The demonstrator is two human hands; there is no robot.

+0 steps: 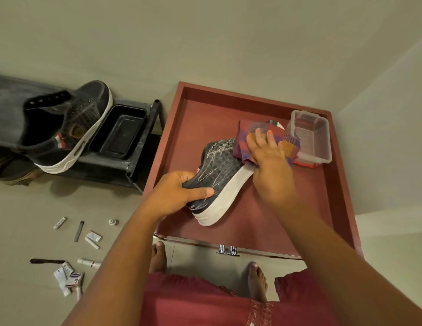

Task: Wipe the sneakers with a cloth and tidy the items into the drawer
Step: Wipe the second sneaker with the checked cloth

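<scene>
Left hand (179, 194) grip holding sneaker (219, 175), right hand (266, 156) pressing cloth (243, 142) on it

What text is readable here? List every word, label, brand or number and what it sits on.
None can be read.
Dark sneaker on the black rack: raised lettering on the white sole, too blurred.
White and blue tubes and packets on the floor: printed labels, too small.
Small white tubes further up the floor: print too small.
Red and white packet under the clear plastic box: no legible print.
Dark sneaker held over the red drawer: only stitching shows.
</scene>
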